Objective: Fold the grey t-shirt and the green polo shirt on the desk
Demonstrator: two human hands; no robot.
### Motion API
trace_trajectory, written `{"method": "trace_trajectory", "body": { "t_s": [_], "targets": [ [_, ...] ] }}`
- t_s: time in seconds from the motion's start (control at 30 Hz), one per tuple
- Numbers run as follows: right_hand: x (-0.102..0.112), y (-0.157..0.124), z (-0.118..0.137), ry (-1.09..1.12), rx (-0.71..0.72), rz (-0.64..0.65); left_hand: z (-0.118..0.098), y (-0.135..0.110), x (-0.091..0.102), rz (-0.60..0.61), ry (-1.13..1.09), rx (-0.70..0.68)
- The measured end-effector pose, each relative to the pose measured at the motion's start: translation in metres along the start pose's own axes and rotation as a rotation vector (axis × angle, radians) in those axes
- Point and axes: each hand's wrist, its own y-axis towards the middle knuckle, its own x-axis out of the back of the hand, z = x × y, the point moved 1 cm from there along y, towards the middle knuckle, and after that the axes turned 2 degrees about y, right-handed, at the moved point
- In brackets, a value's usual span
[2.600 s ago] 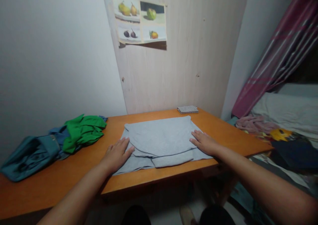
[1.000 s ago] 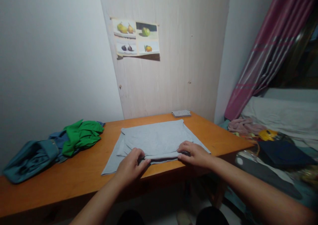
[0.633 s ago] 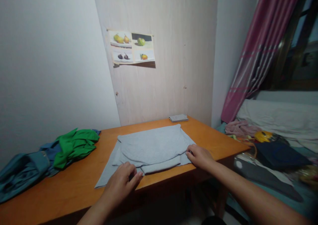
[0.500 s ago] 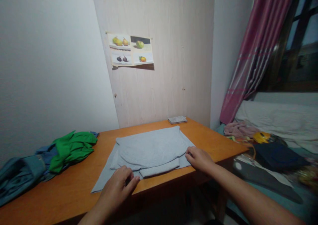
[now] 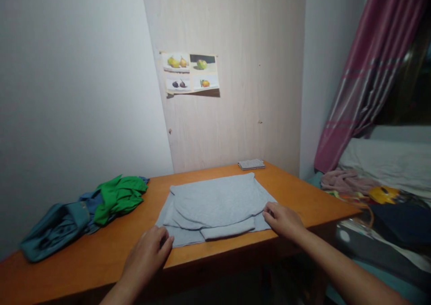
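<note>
A light grey garment (image 5: 218, 201), perhaps a shirt, lies folded in layers on the wooden table (image 5: 97, 264). Its upper layer has a curved near edge, and a narrow folded strip sticks out below it. My left hand (image 5: 148, 251) is at the near left corner, fingers curled on the cloth and thumb towards the fabric; that corner is hidden behind it. At the right edge, my right hand (image 5: 283, 219) pinches the cloth between thumb and fingers.
Green cloth (image 5: 121, 197) and blue-teal clothes (image 5: 57, 228) are heaped on the table's left side. A small checked item (image 5: 251, 164) lies at the far edge. Beyond the table's right end is a bed with a dark blue thing (image 5: 400, 224) and other clutter.
My left hand has moved left along the near side to the garment's corner, which it now covers. My right hand stays at the right edge. The view has turned slightly left.
</note>
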Motion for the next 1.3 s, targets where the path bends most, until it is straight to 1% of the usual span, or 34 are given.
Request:
{"method": "trace_trajectory", "body": {
  "t_s": [0.13, 0.23, 0.3, 0.37, 0.47, 0.53, 0.67, 0.7, 0.77, 0.83, 0.9, 1.0, 1.07, 1.2, 1.3],
  "targets": [
    [-0.002, 0.000, -0.002, 0.002, -0.005, 0.005, 0.018, -0.004, 0.009, -0.004, 0.096, 0.117],
    [-0.002, -0.001, -0.002, -0.006, -0.012, 0.013, 0.023, -0.003, 0.016, -0.004, 0.113, 0.194],
    [-0.002, -0.001, -0.002, -0.011, -0.012, 0.016, 0.022, -0.001, 0.019, -0.040, 0.105, 0.186],
    [-0.002, -0.001, -0.002, -0.016, -0.015, 0.019, 0.019, 0.000, 0.018, -0.061, 0.086, 0.126],
    [-0.003, -0.001, -0.003, -0.021, -0.012, 0.033, 0.018, -0.001, 0.016, -0.023, 0.080, 0.079],
    [-0.004, -0.001, -0.004, -0.024, -0.014, 0.034, 0.023, -0.002, 0.018, 0.009, 0.101, 0.104],
    [-0.003, -0.002, -0.003, -0.028, -0.021, 0.035, 0.032, 0.000, 0.031, 0.089, 0.160, 0.188],
    [-0.003, -0.002, -0.002, -0.031, -0.025, 0.038, 0.031, 0.002, 0.033, 0.094, 0.171, 0.195],
    [-0.002, -0.003, -0.002, -0.038, -0.036, 0.042, 0.025, 0.008, 0.035, 0.066, 0.170, 0.177],
    [-0.002, -0.003, -0.001, -0.044, -0.038, 0.043, 0.016, 0.015, 0.031, 0.006, 0.138, 0.129],
    [-0.003, -0.002, -0.002, -0.044, -0.033, 0.041, 0.007, 0.020, 0.022, -0.030, 0.084, 0.067],
    [-0.004, -0.001, -0.004, -0.040, -0.037, 0.032, 0.002, 0.024, 0.007, -0.011, 0.031, -0.007],
    [-0.005, -0.001, -0.005, -0.034, -0.035, 0.028, 0.005, 0.023, 0.001, 0.009, 0.035, 0.003],
    [-0.005, -0.001, -0.005, -0.024, -0.017, 0.027, 0.013, 0.023, 0.002, 0.016, 0.093, 0.052],
    [-0.004, -0.002, -0.004, -0.035, -0.020, 0.025, 0.011, 0.026, 0.007, 0.003, 0.124, 0.053]
  ]
}}
